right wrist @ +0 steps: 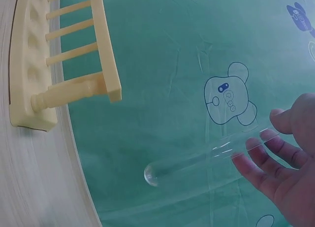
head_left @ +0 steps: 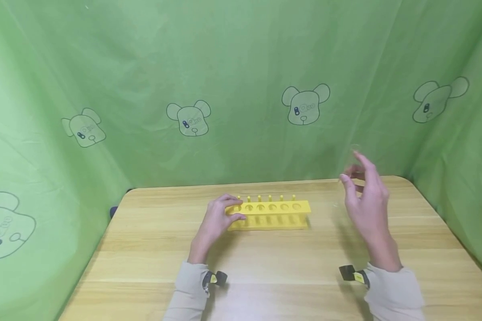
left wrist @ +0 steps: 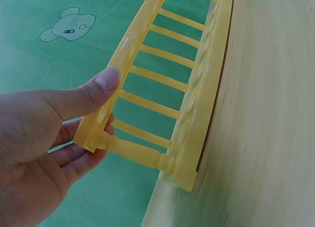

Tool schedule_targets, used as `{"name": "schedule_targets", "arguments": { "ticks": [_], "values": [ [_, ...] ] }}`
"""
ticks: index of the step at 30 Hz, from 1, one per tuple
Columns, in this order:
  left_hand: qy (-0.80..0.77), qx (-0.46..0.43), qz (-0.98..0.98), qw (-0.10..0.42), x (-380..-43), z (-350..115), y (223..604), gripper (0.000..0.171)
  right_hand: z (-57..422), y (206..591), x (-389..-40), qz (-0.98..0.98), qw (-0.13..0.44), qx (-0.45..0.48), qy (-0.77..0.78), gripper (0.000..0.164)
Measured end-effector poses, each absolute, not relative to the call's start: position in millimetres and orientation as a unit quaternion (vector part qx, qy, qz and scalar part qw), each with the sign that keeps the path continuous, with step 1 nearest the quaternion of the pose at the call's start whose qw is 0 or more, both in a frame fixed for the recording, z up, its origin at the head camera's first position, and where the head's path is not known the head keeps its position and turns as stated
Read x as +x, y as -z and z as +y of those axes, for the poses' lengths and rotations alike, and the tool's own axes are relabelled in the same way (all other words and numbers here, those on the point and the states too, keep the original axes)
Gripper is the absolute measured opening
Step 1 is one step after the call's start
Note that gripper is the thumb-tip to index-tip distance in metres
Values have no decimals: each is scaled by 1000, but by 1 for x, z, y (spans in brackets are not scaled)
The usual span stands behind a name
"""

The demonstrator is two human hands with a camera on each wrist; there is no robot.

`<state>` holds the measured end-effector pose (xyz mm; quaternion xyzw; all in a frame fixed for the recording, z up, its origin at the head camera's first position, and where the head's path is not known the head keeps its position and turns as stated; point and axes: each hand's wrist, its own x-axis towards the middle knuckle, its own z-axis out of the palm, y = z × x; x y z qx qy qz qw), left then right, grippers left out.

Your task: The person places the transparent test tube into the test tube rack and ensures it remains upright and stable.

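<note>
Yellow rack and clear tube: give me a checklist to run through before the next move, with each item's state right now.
1. Yellow rack standing upright on the table: ok.
2. Rack steadied: ok, the left hand grips its left end.
3. Clear tube held: ok, between the thumb and fingers of the right hand.
4. Tube the right way round for a hole: ok, the rounded end points down.
5. Tube lined up over a hole: not ok, it is off to the rack's right.
6. Tube free of cracks: cannot tell, it is too faint.
</note>
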<state>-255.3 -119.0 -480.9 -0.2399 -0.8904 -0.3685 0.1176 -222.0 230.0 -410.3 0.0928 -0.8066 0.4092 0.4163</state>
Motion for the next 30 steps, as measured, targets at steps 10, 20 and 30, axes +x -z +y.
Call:
{"name": "schedule_targets", "arguments": {
  "ticks": [10, 20, 30],
  "values": [
    [369, -238, -891, 113, -256, -119, 480, 45, 221, 411, -224, -799, 424, 107, -413, 64],
    [361, -242, -893, 119, -259, -119, 481, 46, 215, 413, -226, -790, 434, 122, -415, 66],
    [367, -249, -888, 125, -259, -120, 483, 45, 207, 414, -226, -792, 426, 127, -419, 65]
  ]
}}
